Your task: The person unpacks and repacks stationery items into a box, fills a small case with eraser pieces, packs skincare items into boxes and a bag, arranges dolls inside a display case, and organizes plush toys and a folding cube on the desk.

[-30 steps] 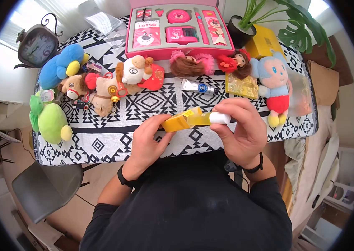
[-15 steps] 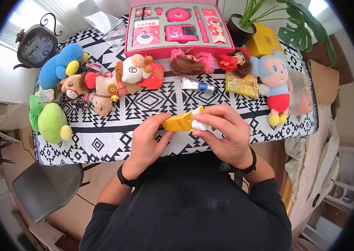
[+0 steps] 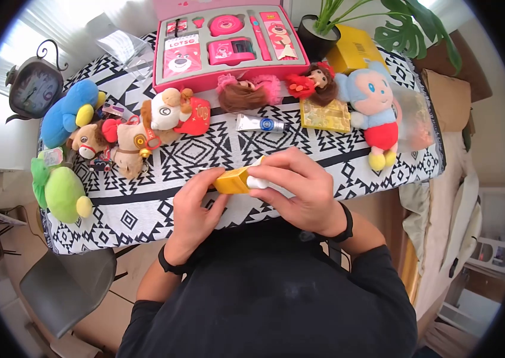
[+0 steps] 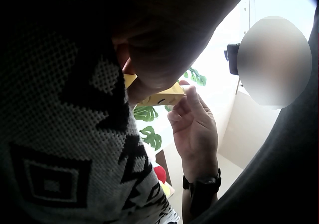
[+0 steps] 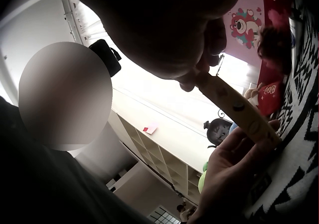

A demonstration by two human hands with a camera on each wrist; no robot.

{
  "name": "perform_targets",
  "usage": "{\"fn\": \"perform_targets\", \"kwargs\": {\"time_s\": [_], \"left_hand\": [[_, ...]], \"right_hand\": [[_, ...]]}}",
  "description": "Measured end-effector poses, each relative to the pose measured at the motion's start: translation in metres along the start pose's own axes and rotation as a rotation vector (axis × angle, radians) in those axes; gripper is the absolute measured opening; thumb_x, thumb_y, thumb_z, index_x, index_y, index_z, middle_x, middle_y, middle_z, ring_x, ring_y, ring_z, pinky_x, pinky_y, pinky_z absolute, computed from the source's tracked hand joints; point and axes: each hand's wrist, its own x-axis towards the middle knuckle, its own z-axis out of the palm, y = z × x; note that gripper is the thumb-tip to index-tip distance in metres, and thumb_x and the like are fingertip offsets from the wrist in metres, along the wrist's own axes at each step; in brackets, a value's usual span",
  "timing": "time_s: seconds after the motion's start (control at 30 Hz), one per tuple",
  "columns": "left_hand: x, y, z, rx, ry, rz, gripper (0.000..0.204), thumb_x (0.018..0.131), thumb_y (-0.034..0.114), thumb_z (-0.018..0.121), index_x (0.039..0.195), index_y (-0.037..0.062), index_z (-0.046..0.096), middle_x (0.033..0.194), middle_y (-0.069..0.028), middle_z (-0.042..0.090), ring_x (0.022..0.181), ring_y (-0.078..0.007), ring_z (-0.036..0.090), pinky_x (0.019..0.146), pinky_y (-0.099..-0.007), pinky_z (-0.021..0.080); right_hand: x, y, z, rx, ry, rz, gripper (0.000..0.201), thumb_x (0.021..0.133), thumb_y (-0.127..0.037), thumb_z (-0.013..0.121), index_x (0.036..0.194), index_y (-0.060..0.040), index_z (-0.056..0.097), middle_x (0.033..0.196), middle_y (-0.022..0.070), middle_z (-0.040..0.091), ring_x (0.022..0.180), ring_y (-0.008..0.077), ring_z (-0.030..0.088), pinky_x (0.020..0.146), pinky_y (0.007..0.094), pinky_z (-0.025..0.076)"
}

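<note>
My left hand [image 3: 194,206] grips a small yellow carton [image 3: 233,181] by its left end, thumb below and fingers above. At the carton's right end my right hand [image 3: 303,190] pinches the white cap [image 3: 258,181] of a bottle between thumb and fingers. The bottle's body is out of sight inside the carton, with only the cap showing at the mouth. In the right wrist view the carton [image 5: 239,107] runs slantwise between both hands. A white tube [image 3: 260,123] with a blue label lies on the patterned cloth beyond my hands.
Plush toys, among them a green one [image 3: 63,191] and a blue bird [image 3: 72,113], line the left side. An open pink gift box [image 3: 199,83] stands at the back. To the right lie two dolls, a gold box [image 3: 325,116] and a blue-and-red plush [image 3: 376,116].
My right hand has moved left, sliding the yellow bottle into the carton until just its white cap shows. The head view has shifted, so the table things appear further left.
</note>
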Motion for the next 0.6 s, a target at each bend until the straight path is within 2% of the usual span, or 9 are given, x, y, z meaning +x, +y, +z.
{"fn": "perform_targets", "kwargs": {"time_s": [0.13, 0.2, 0.27, 0.3, 0.37, 0.5, 0.53, 0.57, 0.6], "left_hand": [[-0.002, 0.001, -0.002, 0.006, 0.018, -0.004, 0.049, 0.089, -0.003, 0.092, 0.136, -0.0007, 0.076, 0.127, -0.0184, 0.082, 0.11, -0.0326, 0.082, 0.095, -0.0395, 0.067], [-0.004, 0.001, -0.002, 0.04, 0.088, 0.004, 0.046, 0.089, -0.003, 0.09, 0.133, 0.0002, 0.078, 0.122, -0.0137, 0.084, 0.099, -0.0239, 0.079, 0.091, -0.0341, 0.063], [-0.005, 0.0, -0.008, 0.053, 0.071, -0.005, 0.047, 0.089, -0.003, 0.091, 0.134, -0.0004, 0.077, 0.123, -0.0159, 0.083, 0.103, -0.0282, 0.08, 0.092, -0.0363, 0.065], [-0.005, 0.0, -0.01, 0.066, 0.056, -0.012, 0.047, 0.089, -0.003, 0.092, 0.134, -0.0011, 0.076, 0.125, -0.0181, 0.082, 0.108, -0.0325, 0.082, 0.093, -0.0386, 0.067], [-0.004, -0.001, -0.01, 0.065, 0.053, -0.004, 0.047, 0.089, -0.003, 0.092, 0.133, -0.0012, 0.076, 0.125, -0.0181, 0.082, 0.108, -0.0323, 0.082, 0.093, -0.0383, 0.067], [-0.004, -0.002, -0.008, 0.06, 0.076, -0.003, 0.046, 0.09, -0.002, 0.093, 0.133, -0.0015, 0.076, 0.124, -0.0181, 0.082, 0.106, -0.0318, 0.082, 0.092, -0.0378, 0.067], [-0.005, -0.002, -0.007, 0.065, 0.082, -0.008, 0.046, 0.09, -0.002, 0.093, 0.133, -0.0015, 0.076, 0.124, -0.0181, 0.082, 0.106, -0.0318, 0.082, 0.092, -0.0378, 0.067], [-0.005, -0.003, -0.005, 0.054, 0.104, -0.004, 0.045, 0.09, -0.002, 0.092, 0.133, -0.0006, 0.077, 0.122, -0.0154, 0.083, 0.102, -0.0276, 0.08, 0.091, -0.036, 0.065], [-0.005, -0.004, -0.005, 0.042, 0.126, 0.001, 0.045, 0.089, -0.002, 0.092, 0.132, 0.0002, 0.078, 0.12, -0.0126, 0.084, 0.097, -0.0235, 0.078, 0.09, -0.0341, 0.063]], "right_hand": [[0.004, -0.006, -0.035, -0.118, 0.149, -0.018, 0.04, 0.09, -0.009, 0.098, 0.127, -0.0028, 0.083, 0.113, 0.0133, 0.079, 0.094, 0.0257, 0.076, 0.072, 0.035, 0.062], [0.005, 0.007, -0.051, -0.167, 0.34, 0.061, 0.031, 0.097, -0.002, 0.091, 0.126, 0.0002, 0.081, 0.115, 0.0151, 0.079, 0.098, 0.0224, 0.076, 0.077, 0.0313, 0.064], [0.014, 0.026, -0.062, -0.044, 0.374, 0.269, 0.028, 0.1, 0.0, 0.087, 0.126, 0.002, 0.079, 0.12, 0.0141, 0.078, 0.1, 0.0232, 0.078, 0.081, 0.0335, 0.065], [0.018, 0.041, -0.063, -0.044, 0.376, 0.269, 0.028, 0.1, 0.0, 0.087, 0.126, 0.002, 0.079, 0.12, 0.0141, 0.078, 0.1, 0.0232, 0.078, 0.081, 0.0335, 0.065], [0.018, 0.074, -0.062, -0.103, 0.249, 0.273, 0.023, 0.101, 0.0, 0.084, 0.123, 0.0021, 0.077, 0.123, 0.013, 0.076, 0.1, 0.0242, 0.079, 0.086, 0.0373, 0.066], [0.011, 0.103, -0.061, -0.192, 0.078, 0.312, 0.019, 0.1, 0.003, 0.082, 0.117, 0.0004, 0.076, 0.12, 0.012, 0.075, 0.1, 0.0283, 0.08, 0.087, 0.0398, 0.066], [0.009, 0.106, -0.062, -0.335, 0.005, 0.247, 0.017, 0.099, 0.005, 0.081, 0.114, 0.0002, 0.074, 0.117, 0.0124, 0.075, 0.1, 0.0309, 0.079, 0.086, 0.0405, 0.065], [0.008, 0.108, -0.062, -0.478, -0.068, 0.18, 0.016, 0.097, 0.006, 0.08, 0.111, 0.0, 0.073, 0.115, 0.0127, 0.074, 0.099, 0.0336, 0.079, 0.085, 0.0411, 0.064], [0.006, 0.11, -0.062, -0.453, -0.079, 0.202, 0.017, 0.094, 0.004, 0.081, 0.108, -0.0012, 0.073, 0.112, 0.0123, 0.073, 0.101, 0.037, 0.076, 0.085, 0.0445, 0.062]]}}
